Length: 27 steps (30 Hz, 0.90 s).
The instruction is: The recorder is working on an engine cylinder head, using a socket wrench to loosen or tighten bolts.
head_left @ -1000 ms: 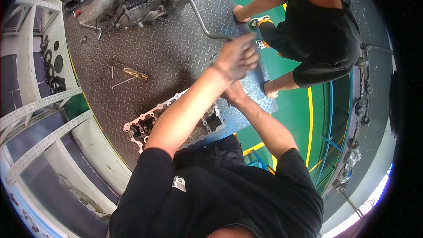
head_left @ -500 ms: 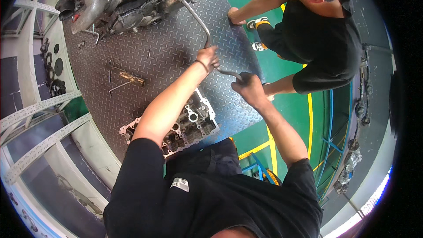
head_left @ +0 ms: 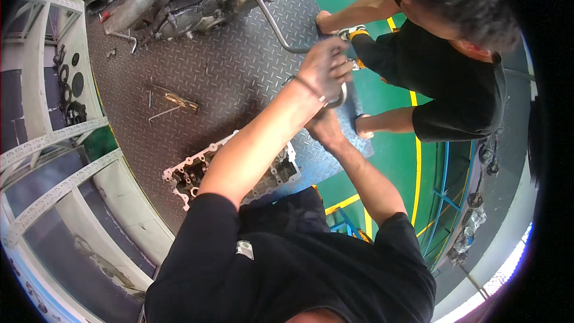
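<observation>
My left hand [head_left: 327, 69], blurred by motion, has its fingers wrapped round a long cranked steel bar [head_left: 270, 24] that runs from the dirty engine assembly [head_left: 182, 9] at the top. Just below it, my right hand [head_left: 323, 125] grips the bar's bent end, partly hidden by my left forearm. Beneath my arms lies an open cylinder head [head_left: 188, 176] with a pale rim and dark valve-train parts inside. To its upper left are a short worn wooden block [head_left: 185, 101] and thin metal rods on the checker plate surface [head_left: 125, 84].
A co-worker [head_left: 442, 84] in black leans at the right, both hands on the plate's edge. A white metal frame [head_left: 54, 140] runs along the left. Blue rails [head_left: 445, 185] stand over the green floor [head_left: 394, 161] at the lower right, with metal parts [head_left: 475, 215] beyond.
In the last half second my left hand has swung up and right, and my right hand has moved down-left beneath it, turning the cranked bar. The co-worker's head has tipped rightward and down.
</observation>
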{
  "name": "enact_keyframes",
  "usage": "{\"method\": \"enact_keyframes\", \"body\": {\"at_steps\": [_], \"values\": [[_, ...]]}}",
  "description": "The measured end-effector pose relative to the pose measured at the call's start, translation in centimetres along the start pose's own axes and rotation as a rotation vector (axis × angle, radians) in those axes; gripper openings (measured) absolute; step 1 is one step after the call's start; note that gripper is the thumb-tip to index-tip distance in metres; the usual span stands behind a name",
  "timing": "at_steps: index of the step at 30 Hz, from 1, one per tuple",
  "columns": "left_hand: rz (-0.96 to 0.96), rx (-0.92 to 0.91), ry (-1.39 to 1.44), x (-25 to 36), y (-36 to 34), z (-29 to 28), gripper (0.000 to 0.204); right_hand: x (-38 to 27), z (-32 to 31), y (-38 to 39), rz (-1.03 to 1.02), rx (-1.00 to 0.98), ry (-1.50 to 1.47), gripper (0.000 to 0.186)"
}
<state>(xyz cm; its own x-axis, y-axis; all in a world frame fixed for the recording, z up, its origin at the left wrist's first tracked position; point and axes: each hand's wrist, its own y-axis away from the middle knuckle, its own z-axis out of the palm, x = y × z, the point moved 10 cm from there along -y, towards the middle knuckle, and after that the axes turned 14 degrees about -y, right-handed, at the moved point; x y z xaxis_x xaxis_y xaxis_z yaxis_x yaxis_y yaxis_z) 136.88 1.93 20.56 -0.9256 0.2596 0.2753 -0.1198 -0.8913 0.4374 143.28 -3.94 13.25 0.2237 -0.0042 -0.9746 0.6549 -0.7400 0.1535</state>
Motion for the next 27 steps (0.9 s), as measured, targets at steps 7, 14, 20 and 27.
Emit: {"method": "enact_keyframes", "body": {"at_steps": [7,14,20,27], "values": [[0.104,0.108,-0.115,-1.5,-7.2,-4.2,0.020,-2.1,1.3,3.7,0.710,-0.045,-0.504,0.019],[0.121,0.464,-0.473,-0.7,-2.3,-19.8,0.020,-2.0,-2.3,1.7,0.663,-0.107,0.006,0.027],[0.026,0.287,-0.392,2.3,7.0,-17.5,0.023,-1.6,-0.9,0.9,0.657,-0.171,-0.022,0.024],[-0.170,-0.053,0.039,1.5,7.4,-6.8,0.030,2.6,1.2,-0.2,0.480,-0.121,0.112,0.015]]}}
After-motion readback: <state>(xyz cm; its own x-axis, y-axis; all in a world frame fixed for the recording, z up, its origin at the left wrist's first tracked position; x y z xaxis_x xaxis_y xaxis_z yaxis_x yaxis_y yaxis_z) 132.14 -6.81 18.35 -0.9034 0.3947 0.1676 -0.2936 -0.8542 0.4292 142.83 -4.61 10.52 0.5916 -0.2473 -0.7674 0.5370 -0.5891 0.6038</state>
